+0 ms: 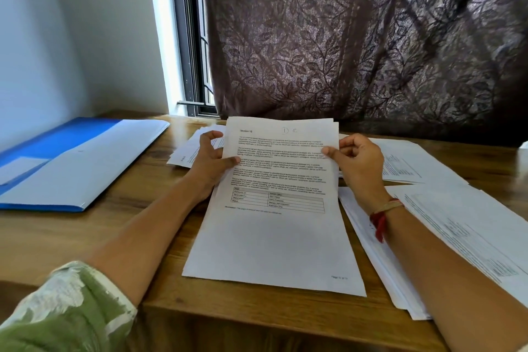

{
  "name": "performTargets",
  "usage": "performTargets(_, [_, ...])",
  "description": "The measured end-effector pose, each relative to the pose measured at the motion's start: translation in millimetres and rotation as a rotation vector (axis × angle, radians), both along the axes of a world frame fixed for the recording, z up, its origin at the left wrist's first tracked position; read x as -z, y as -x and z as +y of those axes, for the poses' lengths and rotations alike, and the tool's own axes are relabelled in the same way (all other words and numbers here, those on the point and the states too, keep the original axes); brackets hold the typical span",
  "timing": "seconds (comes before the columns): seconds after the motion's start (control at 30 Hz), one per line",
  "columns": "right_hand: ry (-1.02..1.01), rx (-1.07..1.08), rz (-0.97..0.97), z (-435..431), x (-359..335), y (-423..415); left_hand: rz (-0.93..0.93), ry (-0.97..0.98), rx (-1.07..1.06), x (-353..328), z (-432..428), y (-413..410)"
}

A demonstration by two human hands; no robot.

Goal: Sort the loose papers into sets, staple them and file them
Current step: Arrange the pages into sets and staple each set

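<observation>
A set of printed pages (pixel 274 226), headed "Section 10" with a small table, stands in front of me with its lower edge on the wooden desk (pixel 114 226) and its top tilted up. My left hand (pixel 210 161) pinches its left edge, thumb on the front. My right hand (pixel 358 161) pinches the right edge the same way. Several sheets show fanned at the top right corner. An open blue folder (pixel 71 163) lies at the left of the desk.
More loose papers lie behind the held set at the left (pixel 188 151). Another stack (pixel 405 163) sits at the back right, and a larger pile (pixel 457 240) lies under my right forearm. A dark patterned curtain (pixel 357 37) hangs behind the desk.
</observation>
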State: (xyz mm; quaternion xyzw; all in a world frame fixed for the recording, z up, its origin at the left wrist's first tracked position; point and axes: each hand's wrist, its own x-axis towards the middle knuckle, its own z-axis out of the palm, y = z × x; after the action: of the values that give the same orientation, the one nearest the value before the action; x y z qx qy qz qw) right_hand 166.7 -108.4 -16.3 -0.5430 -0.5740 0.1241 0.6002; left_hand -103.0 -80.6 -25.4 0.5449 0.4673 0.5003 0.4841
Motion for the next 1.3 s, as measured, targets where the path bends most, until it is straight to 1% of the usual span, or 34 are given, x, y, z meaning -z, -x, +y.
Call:
performTargets(0.13, [-0.034, 0.001, -0.158, -0.5, 1.5, 5.1, 0.029, 0.01, -0.022, 0.0, 1.3, -0.6])
performTargets(0.27, [-0.197, 0.171, -0.357, -5.0, 0.3, 9.1, 0.0, 0.011, -0.033, -0.4, 1.2, -1.3])
performTargets(0.3, [-0.237, 0.18, -0.359, -6.3, -1.8, 8.6, -0.007, 0.007, -0.03, -0.4, 1.0, -1.1])
performTargets(0.37, [-0.28, 0.131, -0.273, -8.7, -7.9, 7.6, -0.028, 0.006, -0.016, 0.1, 1.6, -1.0])
performTargets(0.43, [-0.271, 0.07, -0.204, -12.9, -16.8, 9.0, -0.05, 0.01, -0.015, 0.2, 2.6, 0.0])
performTargets(0.47, [-0.24, -0.012, -0.163, -15.9, -22.7, 10.5, -0.057, 0.008, -0.017, -0.2, 2.7, 0.6])
performTargets(0.53, [-0.092, -0.301, -0.036, -25.1, -37.3, 14.6, -0.094, 0.017, -0.02, 0.2, 4.2, 3.7])
performTargets(0.57, [-0.002, -0.444, -0.017, -29.6, -42.8, 15.3, -0.13, 0.027, -0.026, 0.2, 4.5, 5.0])
performTargets(0.6, [0.074, -0.545, -0.072, -34.8, -47.4, 16.2, -0.169, 0.025, -0.032, 0.6, 4.7, 6.0])
performTargets(0.67, [0.162, -0.61, -0.284, -40.4, -50.7, 16.5, -0.215, -0.033, -0.064, 0.1, 4.8, 6.7])
performTargets(0.7, [0.19, -0.631, -0.34, -42.0, -50.8, 16.9, -0.242, -0.061, -0.082, -1.3, 5.5, 6.0])
performTargets(0.73, [0.217, -0.659, -0.352, -44.1, -51.3, 18.0, -0.277, -0.068, -0.087, -3.5, 6.6, 5.4])
performTargets(0.8, [0.257, -0.712, -0.34, -44.1, -49.0, 16.8, -0.34, -0.014, -0.054, -7.7, 5.6, 4.0])
performTargets(0.87, [0.315, -0.733, -0.309, -42.1, -47.7, 13.4, -0.3, 0.027, -0.017, -6.8, 6.7, 5.9])
performTargets(0.9, [0.355, -0.735, -0.254, -39.8, -46.3, 10.5, -0.267, 0.017, -0.014, -4.9, 7.9, 7.0])
performTargets(0.97, [0.385, -0.705, -0.066, -34.9, -44.4, 7.4, -0.227, -0.016, -0.022, -1.0, 8.0, 9.6])
performTargets(1.0, [0.344, -0.651, 0.036, -31.0, -42.5, 5.7, -0.22, -0.016, -0.012, -0.9, 6.3, 10.0])
performTargets(1.07, [0.242, -0.444, 0.194, -20.5, -35.1, 1.9, -0.195, -0.003, 0.037, -2.2, 3.3, 9.7])
performTargets(1.13, [0.259, -0.198, 0.21, -7.8, -24.2, -5.0, -0.165, 0.005, 0.08, -3.4, 2.3, 8.8])
performTargets(1.17, [0.313, -0.137, 0.205, -4.4, -19.1, -7.3, -0.169, 0.013, 0.09, -3.2, 3.0, 8.9])
performTargets(1.23, [0.433, -0.148, 0.28, 1.5, -10.5, -10.7, -0.214, 0.024, 0.121, -2.9, 4.4, 9.0])
performTargets(1.3, [0.482, -0.173, 0.332, 2.7, -8.4, -8.0, -0.239, 0.006, 0.169, -3.3, 5.2, 9.0])
